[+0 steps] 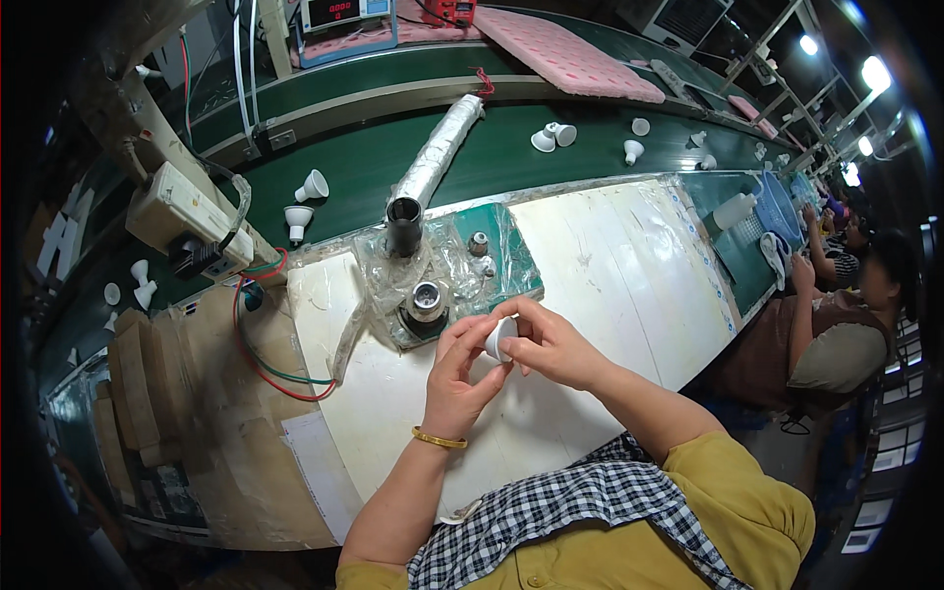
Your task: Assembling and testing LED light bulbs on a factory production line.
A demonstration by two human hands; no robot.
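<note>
A white spotlight bulb (501, 340) is held between my two hands above the white work surface, its round rim tilted to the side. My left hand (458, 366), with a gold bracelet at the wrist, grips it from the left with bent fingers. From the other side my right hand (553, 344) pinches it, thumb on the white face. The bulb's base end is mostly hidden by my fingers. Just beyond my hands stands a test socket (426, 299) with a metal top and black collar, on a plastic-wrapped green board (516, 258).
A foil-wrapped tube (440, 149) with a dark mouth leans behind the socket. Several white bulbs (313, 185) lie on the green conveyor belt (364, 177). Red and green wires (258, 362) loop at left near cardboard (216, 423). A co-worker (836, 324) sits at right.
</note>
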